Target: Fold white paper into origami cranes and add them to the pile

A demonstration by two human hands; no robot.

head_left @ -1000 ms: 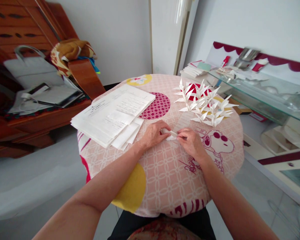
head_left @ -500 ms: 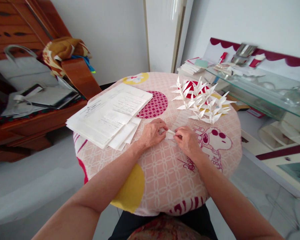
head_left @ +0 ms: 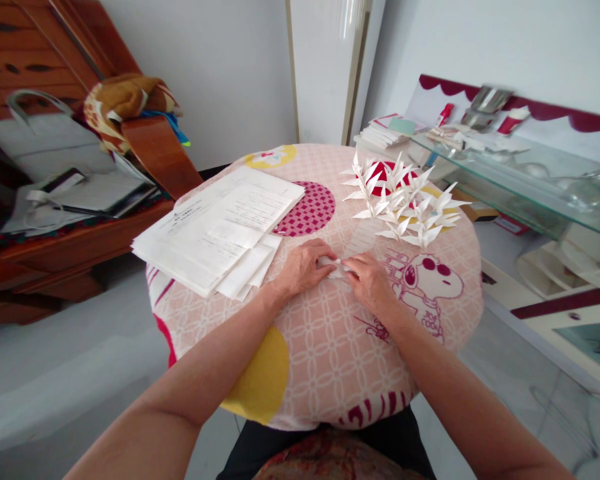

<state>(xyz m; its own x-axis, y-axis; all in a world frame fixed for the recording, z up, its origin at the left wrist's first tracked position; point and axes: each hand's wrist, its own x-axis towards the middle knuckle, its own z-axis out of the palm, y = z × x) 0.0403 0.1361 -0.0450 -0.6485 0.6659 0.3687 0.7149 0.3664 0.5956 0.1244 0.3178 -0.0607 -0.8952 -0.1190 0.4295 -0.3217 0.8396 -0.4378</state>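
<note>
Between my two hands is a small piece of folded white paper (head_left: 337, 271), low over the middle of the cloth-covered round table (head_left: 320, 347). My left hand (head_left: 307, 268) pinches its left side with thumb and fingers. From the right, my right hand (head_left: 373, 279) pinches the other side, its fingertips close to those of the left. Fingers cover much of the paper, so its exact shape is hard to see. Several folded white paper cranes (head_left: 405, 200) stand in a cluster beyond my right hand. A stack of printed paper sheets (head_left: 215, 227) lies beyond my left hand.
At the right stands a glass shelf (head_left: 530, 180) with a metal container, a red bottle and other items. A pile of papers (head_left: 383, 133) sits by its near-left end. To the left, a wooden bench (head_left: 80, 233) carries a grey bag (head_left: 55, 143) and folded cloths (head_left: 130, 103).
My right hand has moved slightly left, bringing its fingertips closer to my left hand. Less of the folded paper shows between them. The cranes and sheets lie as before.
</note>
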